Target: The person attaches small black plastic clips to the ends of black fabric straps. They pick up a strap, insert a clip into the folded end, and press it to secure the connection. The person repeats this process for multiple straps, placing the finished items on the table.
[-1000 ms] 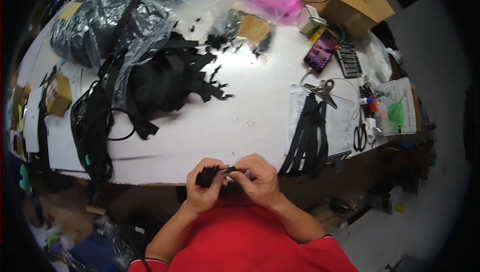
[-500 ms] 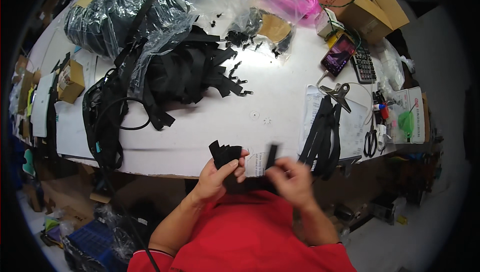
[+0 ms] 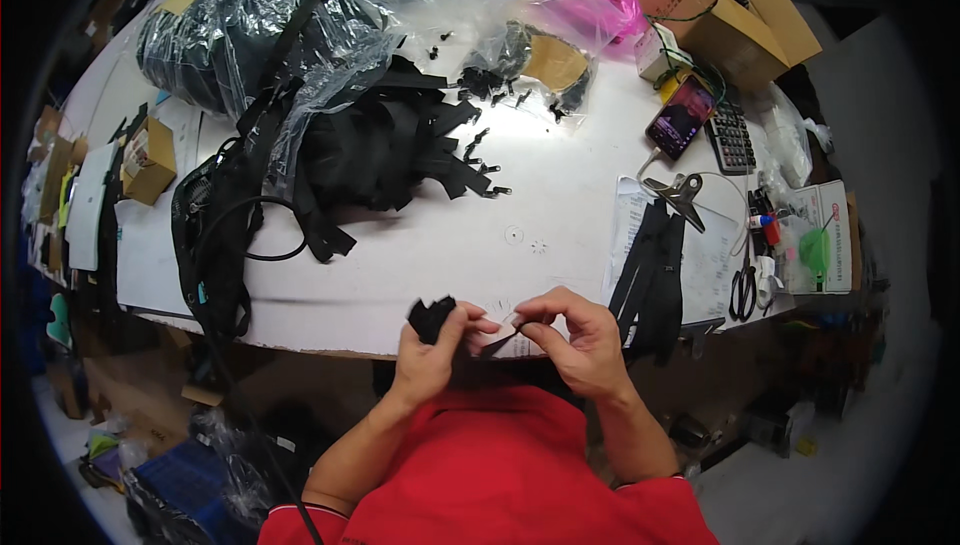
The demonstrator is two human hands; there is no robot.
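Close to the table's front edge, my left hand [image 3: 428,357] is closed round a bunch of short, folded black fabric strips [image 3: 430,319]. Opposite it, my right hand [image 3: 582,341] pinches the end of a dark strip [image 3: 498,345] between thumb and forefinger. This strip stretches toward the left fingertips, and its far end is partly covered. To the right, long black zipper-like strips [image 3: 650,275] lie over papers and hang past the edge. A large heap of black strips [image 3: 365,150] lies beyond my left hand, with small zipper pulls [image 3: 490,170] along its right side.
Plastic-wrapped black bundles [image 3: 220,40] stand back left. A metal clip [image 3: 682,195], phone [image 3: 682,117], calculator [image 3: 731,140] and scissors [image 3: 742,292] lie at the right. Open cardboard boxes [image 3: 745,40] occupy the back right corner. A black cable loop [image 3: 250,257] rests left of centre.
My right hand has come left and closer to my left hand, turning its strip from upright to low between them. The left bunch has shifted slightly left. The strips at right lie closer together.
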